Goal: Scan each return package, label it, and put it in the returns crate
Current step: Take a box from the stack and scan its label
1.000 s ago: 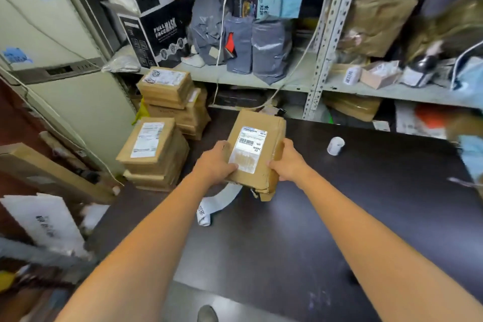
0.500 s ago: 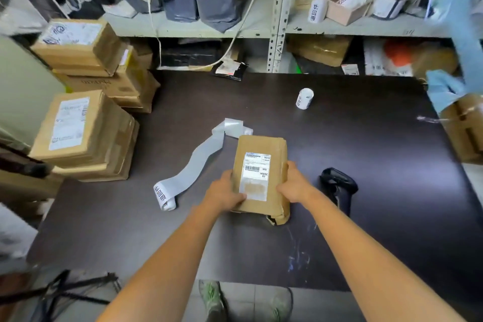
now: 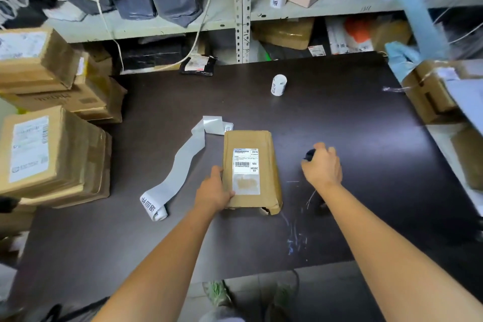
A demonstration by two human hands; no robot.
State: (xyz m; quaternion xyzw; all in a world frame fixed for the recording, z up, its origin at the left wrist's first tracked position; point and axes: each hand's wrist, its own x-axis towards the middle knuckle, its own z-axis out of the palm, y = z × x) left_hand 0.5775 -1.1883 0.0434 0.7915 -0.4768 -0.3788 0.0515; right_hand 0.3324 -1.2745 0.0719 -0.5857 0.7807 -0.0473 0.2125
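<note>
Plainly, left hand (image 3: 213, 191) grips the labelled, torn-cornered package (image 3: 251, 172); right hand (image 3: 324, 169) seemingly clasps scanner (image 3: 309, 155).

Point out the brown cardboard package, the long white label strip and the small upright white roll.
brown cardboard package (image 3: 249, 139): head view, bare cardboard above its label.
long white label strip (image 3: 183, 162): head view, mid-length of the strip.
small upright white roll (image 3: 278, 85): head view, its printed side.
</note>
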